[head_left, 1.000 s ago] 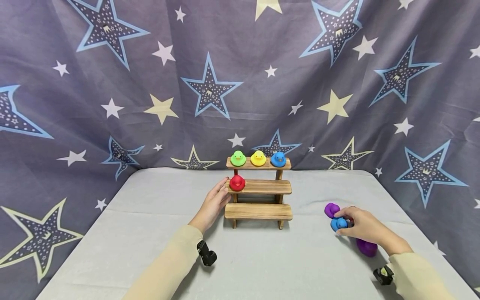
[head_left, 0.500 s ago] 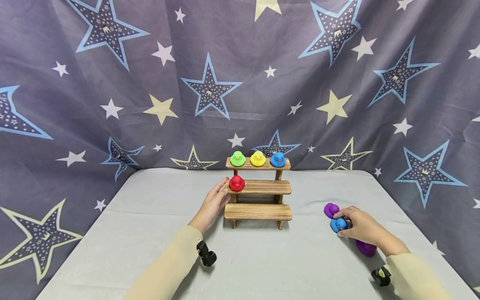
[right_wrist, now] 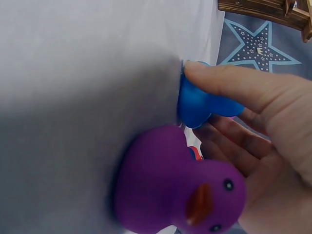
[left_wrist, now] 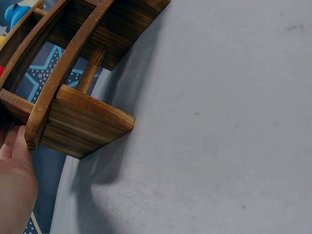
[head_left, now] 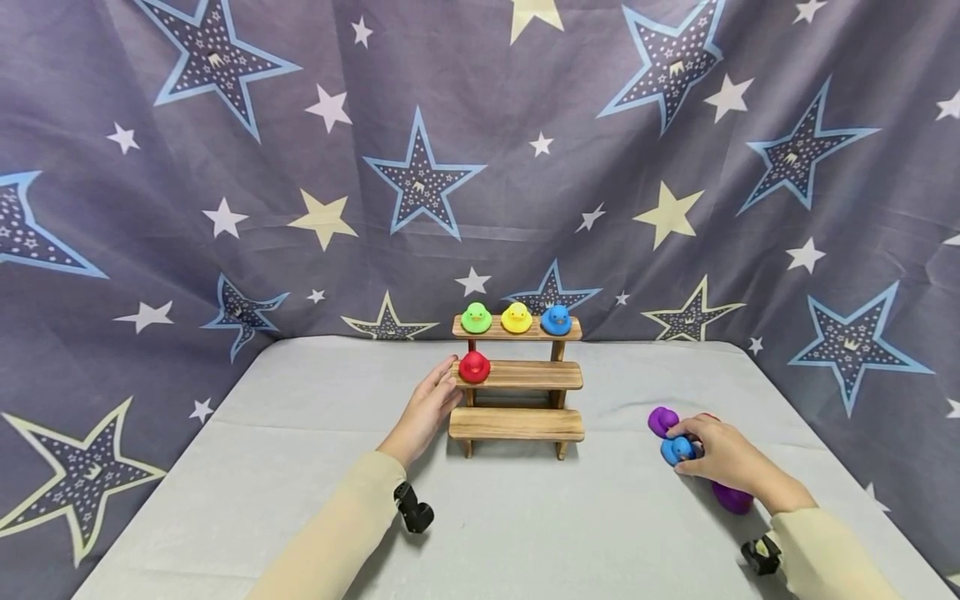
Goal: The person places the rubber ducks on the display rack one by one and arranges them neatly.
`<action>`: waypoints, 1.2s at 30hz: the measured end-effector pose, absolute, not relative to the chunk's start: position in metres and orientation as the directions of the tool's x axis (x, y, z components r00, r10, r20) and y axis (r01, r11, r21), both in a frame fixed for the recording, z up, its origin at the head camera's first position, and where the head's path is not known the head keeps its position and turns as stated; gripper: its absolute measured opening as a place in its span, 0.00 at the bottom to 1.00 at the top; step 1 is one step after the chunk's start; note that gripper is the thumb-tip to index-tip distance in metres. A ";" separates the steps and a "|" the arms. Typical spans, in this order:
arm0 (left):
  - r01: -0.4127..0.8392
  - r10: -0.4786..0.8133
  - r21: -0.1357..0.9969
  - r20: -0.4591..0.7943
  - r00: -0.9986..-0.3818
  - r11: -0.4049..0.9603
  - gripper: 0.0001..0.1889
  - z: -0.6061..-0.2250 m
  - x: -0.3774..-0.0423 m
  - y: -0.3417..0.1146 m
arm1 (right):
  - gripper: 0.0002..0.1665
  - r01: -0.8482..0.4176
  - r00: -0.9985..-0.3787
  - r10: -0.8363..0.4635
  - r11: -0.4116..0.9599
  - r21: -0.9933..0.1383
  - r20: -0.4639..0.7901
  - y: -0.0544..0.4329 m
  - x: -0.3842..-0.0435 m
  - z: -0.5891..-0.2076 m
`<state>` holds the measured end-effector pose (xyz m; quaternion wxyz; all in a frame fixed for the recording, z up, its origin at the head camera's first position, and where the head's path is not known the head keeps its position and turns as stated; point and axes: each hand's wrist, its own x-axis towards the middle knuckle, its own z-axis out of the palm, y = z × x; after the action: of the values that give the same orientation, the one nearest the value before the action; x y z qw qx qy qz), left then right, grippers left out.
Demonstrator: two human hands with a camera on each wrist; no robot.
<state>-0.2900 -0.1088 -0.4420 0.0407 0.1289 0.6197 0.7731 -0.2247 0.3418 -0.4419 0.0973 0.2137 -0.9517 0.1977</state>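
Observation:
My right hand [head_left: 723, 454] pinches a blue rubber duck [head_left: 677, 451] between thumb and fingers, low at the table on the right. In the right wrist view the thumb lies across the blue duck [right_wrist: 195, 102]. A purple rubber duck [head_left: 663, 421] sits just behind it, and another purple duck [right_wrist: 151, 180] is close to the wrist camera, partly under the hand in the head view. My left hand [head_left: 427, 408] touches the left end of the three-tier wooden shelf [head_left: 517, 423] with its fingers extended. Beside those fingertips, a red duck [head_left: 474, 367] sits on the middle tier.
Green [head_left: 476, 318], yellow [head_left: 517, 318] and blue [head_left: 557, 320] ducks stand in a row on the top tier. Something red [right_wrist: 195, 152] shows partly behind the right hand. A star-patterned curtain [head_left: 480, 167] hangs behind the grey-covered table [head_left: 540, 533].
My right hand has shifted very slightly left around the blue duck, which stays in place on the right. The left hand has kept its place at the shelf.

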 end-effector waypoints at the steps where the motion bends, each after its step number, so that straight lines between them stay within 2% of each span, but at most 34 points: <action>1: 0.092 0.219 0.969 0.144 -0.965 -0.230 0.29 -0.442 -0.290 -0.109 | 0.25 -0.444 -0.890 -0.368 0.832 -0.332 0.268 0.342 -0.225 -0.442; 13: 0.105 0.225 0.968 0.157 -0.962 -0.229 0.29 -0.443 -0.291 -0.109 | 0.26 -0.409 -0.910 -0.347 0.836 -0.365 0.226 0.342 -0.221 -0.432; 36: 0.109 0.231 0.969 0.161 -0.960 -0.221 0.29 -0.443 -0.291 -0.109 | 0.26 -0.416 -0.904 -0.321 0.817 -0.399 0.283 0.338 -0.222 -0.418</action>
<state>-0.2911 -0.1090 -0.4428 0.0396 0.1365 0.6227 0.7694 -0.2217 0.3378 -0.4178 0.1019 0.1945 -0.9477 0.2315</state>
